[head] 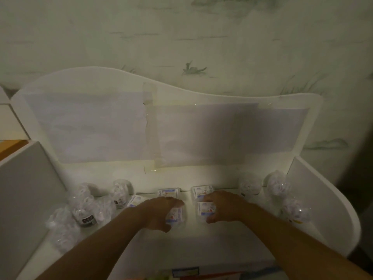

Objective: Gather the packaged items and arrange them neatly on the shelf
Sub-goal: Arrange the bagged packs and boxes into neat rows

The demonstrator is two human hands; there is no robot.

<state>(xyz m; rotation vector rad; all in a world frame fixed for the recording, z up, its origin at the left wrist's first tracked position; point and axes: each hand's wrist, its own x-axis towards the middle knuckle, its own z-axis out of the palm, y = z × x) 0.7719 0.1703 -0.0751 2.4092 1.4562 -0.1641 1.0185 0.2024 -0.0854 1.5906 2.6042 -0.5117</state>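
Note:
On the white shelf (pixel 201 239), small flat white packs with blue and red print lie in the middle. My left hand (pixel 161 213) closes over one pack (pixel 176 216). Its thumb is below and its fingers are on top. My right hand (pixel 221 207) grips another pack (pixel 204 211) from the right side. Two more packs (pixel 168 193) (pixel 201 191) lie just behind, near the back panel. A further flat pack (pixel 135 201) lies to the left.
Several clear crinkly bags of small white items stand at the left (pixel 82 207) and at the right (pixel 278 184) of the shelf. White side walls (pixel 314 199) and a tall back panel (pixel 161 128) with taped sheets enclose it. A colourful box edge (pixel 185 272) shows at the bottom.

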